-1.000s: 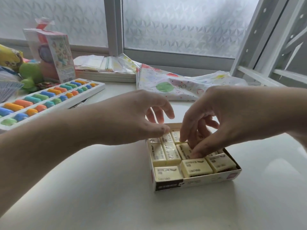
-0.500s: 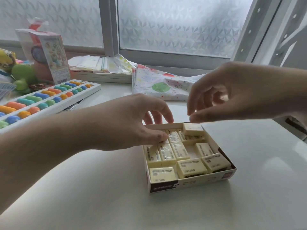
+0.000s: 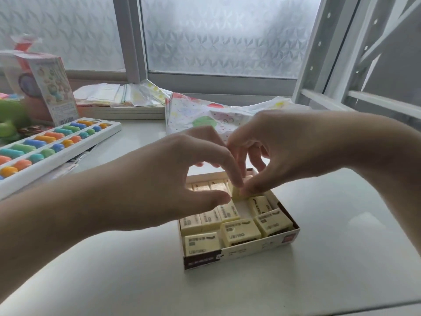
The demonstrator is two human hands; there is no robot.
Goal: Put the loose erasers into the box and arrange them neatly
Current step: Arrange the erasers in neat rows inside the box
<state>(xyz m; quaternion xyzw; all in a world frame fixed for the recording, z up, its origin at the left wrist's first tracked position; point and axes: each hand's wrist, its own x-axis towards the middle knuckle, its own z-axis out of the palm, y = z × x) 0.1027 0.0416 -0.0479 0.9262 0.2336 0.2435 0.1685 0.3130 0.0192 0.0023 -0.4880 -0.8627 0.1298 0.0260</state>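
You're seating one eraser (image 3: 239,194) in the box (image 3: 241,252) on the table (image 3: 136,281), over the bare slot in the middle row. Right hand (image 3: 289,153) is pinching it from above, left hand (image 3: 164,185) is curled beside it, forefinger touching it; whether that hand is gripping, can't tell. Other erasers (image 3: 240,232) are lying in rows, front ones slightly skewed. Keep it level, lower it flat into the gap, then nudge the neighbours square

We note a white table (image 3: 114,281). On it sit the box (image 3: 248,253), an abacus (image 3: 52,147) and patterned paper (image 3: 198,117).
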